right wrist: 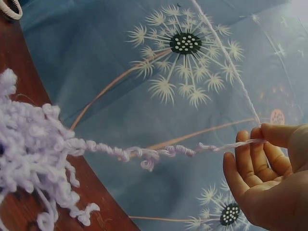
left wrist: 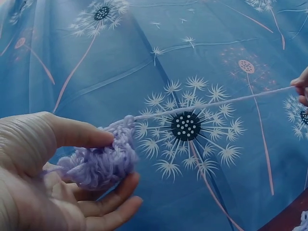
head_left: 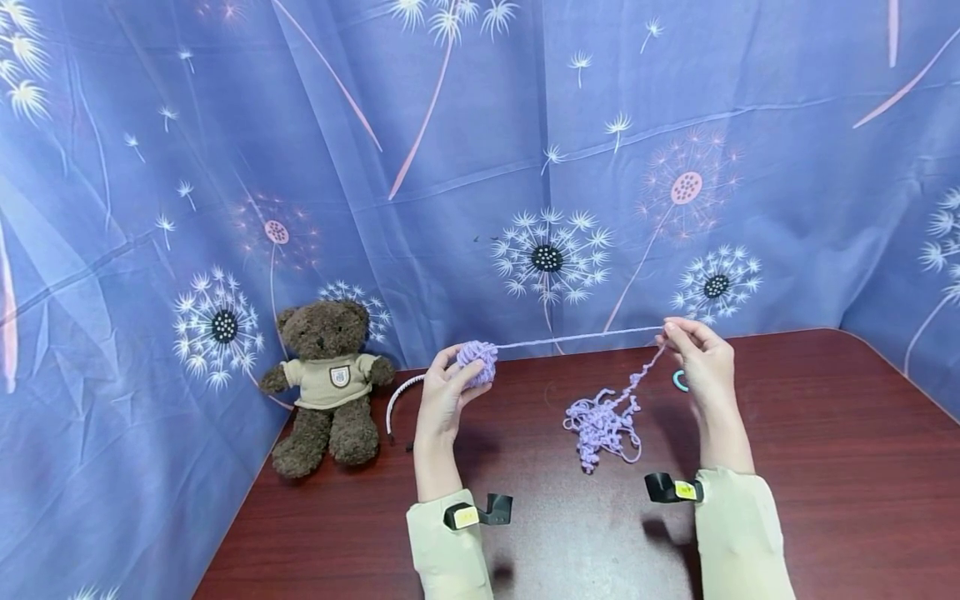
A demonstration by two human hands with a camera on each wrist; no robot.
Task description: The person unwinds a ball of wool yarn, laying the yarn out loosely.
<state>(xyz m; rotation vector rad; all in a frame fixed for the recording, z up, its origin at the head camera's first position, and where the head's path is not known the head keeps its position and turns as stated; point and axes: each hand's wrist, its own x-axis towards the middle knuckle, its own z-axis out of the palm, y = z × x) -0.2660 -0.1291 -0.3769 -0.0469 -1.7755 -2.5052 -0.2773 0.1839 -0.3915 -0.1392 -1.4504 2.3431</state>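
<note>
"Yarn (head_left: 483, 358): how is it split, nearest first?"

"Part is a ball (left wrist: 113, 163) in the left grip (head_left: 444, 392), raised over the table (head_left: 840, 417), thumb and fingers curled round it."

"And the right?"

"Right grip (head_left: 705, 362) has thumb and fingertips pinched together on a strand (head_left: 577, 337). That runs straight across from the ball, then drops, kinked and crimped, from the pinch."

"Drops to what?"

"A tangle (head_left: 597, 429), resting on the table between the two arms, short of the far edge. Loops spread out round it."

"So how far along?"

"Partway, I'd judge. Some is gathered in the ball, and the stretch between the grips looks free of knots. The tangle and the curly length above it look left to do. I can't tell how much is inside either bundle."

"Anything beyond?"

"A blue ring (head_left: 679, 381) just beside the right grip, near the far edge; a white band (head_left: 391, 408) left of the left grip; a bear (head_left: 324, 387) sitting at the far left corner; then the curtain (head_left: 465, 242) behind the far edge."
</note>
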